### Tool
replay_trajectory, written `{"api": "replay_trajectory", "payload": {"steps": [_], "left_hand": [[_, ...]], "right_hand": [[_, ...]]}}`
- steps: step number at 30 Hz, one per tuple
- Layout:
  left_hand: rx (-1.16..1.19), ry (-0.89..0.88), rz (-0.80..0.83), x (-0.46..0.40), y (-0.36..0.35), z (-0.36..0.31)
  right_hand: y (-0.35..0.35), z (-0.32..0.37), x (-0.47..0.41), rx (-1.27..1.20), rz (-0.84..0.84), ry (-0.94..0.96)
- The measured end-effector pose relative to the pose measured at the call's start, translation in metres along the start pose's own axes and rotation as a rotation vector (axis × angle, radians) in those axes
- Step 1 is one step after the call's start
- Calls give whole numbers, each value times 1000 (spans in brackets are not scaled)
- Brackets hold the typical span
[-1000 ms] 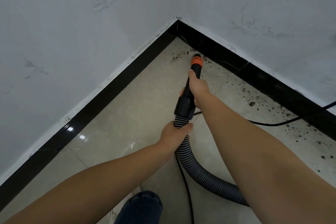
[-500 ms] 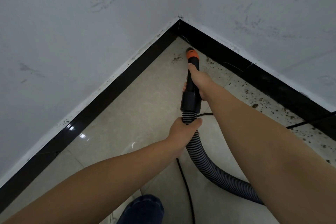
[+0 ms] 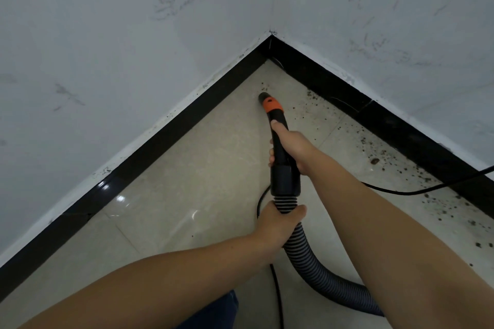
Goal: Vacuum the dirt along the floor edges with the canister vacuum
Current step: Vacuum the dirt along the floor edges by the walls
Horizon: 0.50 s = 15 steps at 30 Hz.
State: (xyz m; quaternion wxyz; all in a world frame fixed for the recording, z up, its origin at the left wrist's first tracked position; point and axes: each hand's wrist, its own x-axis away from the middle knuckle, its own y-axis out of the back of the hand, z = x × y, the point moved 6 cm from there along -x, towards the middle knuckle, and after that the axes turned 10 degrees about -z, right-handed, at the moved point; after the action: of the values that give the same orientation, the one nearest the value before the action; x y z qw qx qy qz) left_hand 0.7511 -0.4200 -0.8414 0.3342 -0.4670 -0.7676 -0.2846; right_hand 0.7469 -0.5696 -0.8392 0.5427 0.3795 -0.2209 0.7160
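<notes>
A black vacuum nozzle (image 3: pixel 279 139) with an orange tip (image 3: pixel 271 105) points into the room corner, its mouth on the beige floor tile. My right hand (image 3: pixel 292 148) grips the black nozzle tube from the right. My left hand (image 3: pixel 278 224) grips the ribbed grey hose (image 3: pixel 307 256) just below the black cuff. The hose curves away to the lower right under my right forearm. Dark dirt crumbs (image 3: pixel 374 160) lie scattered along the right-hand skirting, and a few specks (image 3: pixel 263 86) sit just beyond the tip. The canister itself is out of view.
Two white scuffed walls meet at a corner with black skirting (image 3: pixel 171 125). A black power cord (image 3: pixel 417 191) crosses the floor from the right and another stretch of cord (image 3: pixel 278 299) runs down toward the bottom edge. My knee in blue jeans (image 3: pixel 219 312) shows at the bottom.
The nozzle tip has drawn back a little from the corner and swung left, and the dirt that lay near the corner is mostly gone. Both hands keep their grips.
</notes>
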Motion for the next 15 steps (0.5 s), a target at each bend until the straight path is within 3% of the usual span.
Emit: {"api": "replay_trajectory", "payload": {"steps": [15], "left_hand": [[103, 60, -77, -28, 27, -15]], "right_hand": [[-27, 27, -19, -29, -97, 69]]}}
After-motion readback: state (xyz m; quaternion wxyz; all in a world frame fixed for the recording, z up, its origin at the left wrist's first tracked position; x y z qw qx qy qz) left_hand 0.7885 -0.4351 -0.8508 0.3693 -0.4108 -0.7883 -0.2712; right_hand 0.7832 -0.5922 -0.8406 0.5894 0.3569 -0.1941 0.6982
